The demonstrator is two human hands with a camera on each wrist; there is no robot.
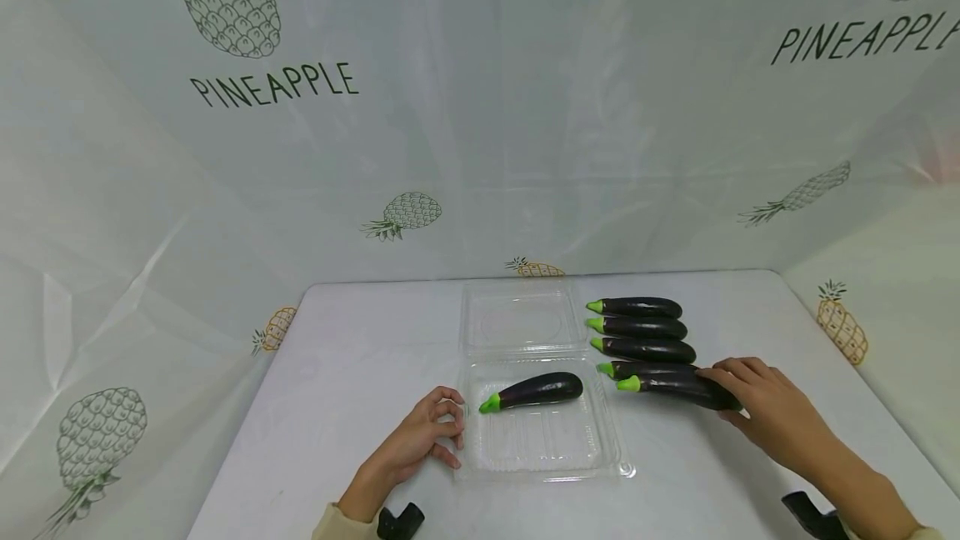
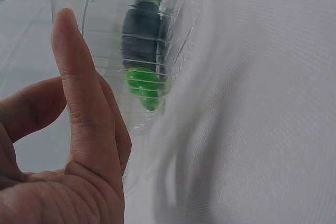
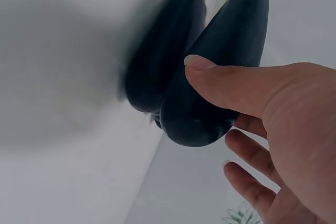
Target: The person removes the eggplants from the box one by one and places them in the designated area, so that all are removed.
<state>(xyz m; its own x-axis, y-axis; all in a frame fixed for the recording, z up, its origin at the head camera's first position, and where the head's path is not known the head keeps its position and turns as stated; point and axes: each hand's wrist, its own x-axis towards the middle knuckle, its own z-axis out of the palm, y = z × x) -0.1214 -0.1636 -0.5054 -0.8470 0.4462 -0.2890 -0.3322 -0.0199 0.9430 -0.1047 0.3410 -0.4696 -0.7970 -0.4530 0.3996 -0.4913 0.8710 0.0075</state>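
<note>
My right hand (image 1: 761, 398) grips a dark eggplant (image 1: 682, 388) by its fat end, thumb on one side and fingers on the other. Its green stem end points left, and it overlaps another eggplant (image 3: 163, 51) lying behind it. A clear plastic clamshell container (image 1: 543, 457) lies unfolded on the table, its lid (image 1: 523, 319) towards the back. Inside its base rests one eggplant (image 1: 543, 388), green stem towards my left hand (image 1: 435, 432). That hand is at the container's left rim, fingers relaxed, one fingertip at the rim in the left wrist view.
Several more eggplants, such as the farthest eggplant (image 1: 641, 307), lie in a column right of the container, stems to the left. The white table (image 1: 360, 357) is backed by a pineapple-print sheet (image 1: 487, 107).
</note>
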